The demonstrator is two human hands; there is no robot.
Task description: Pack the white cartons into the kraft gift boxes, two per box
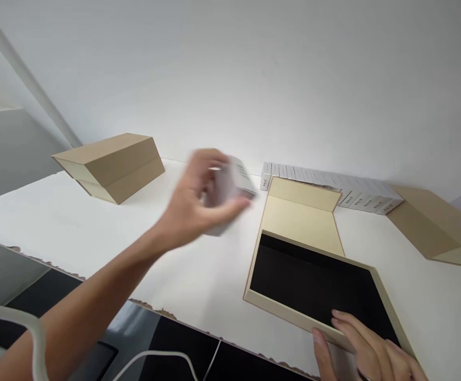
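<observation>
My left hand [199, 201] is closed around a small white box [240, 175], held above the white table left of an open beige box [302, 217]; both hand and small box are blurred by motion. The beige box lies with its lid folded back toward the wall, and its inside is black. On the near right rim of that box rests my right hand [365, 344], thumb outside and fingers over the edge onto the black inside, gripping the wall.
Along the wall stands a row of thin white boxes [361, 196]. A closed beige box [123, 164] sits at the left, another beige box [436, 217] at the right. White cables [12, 315] hang near the table's chipped front edge.
</observation>
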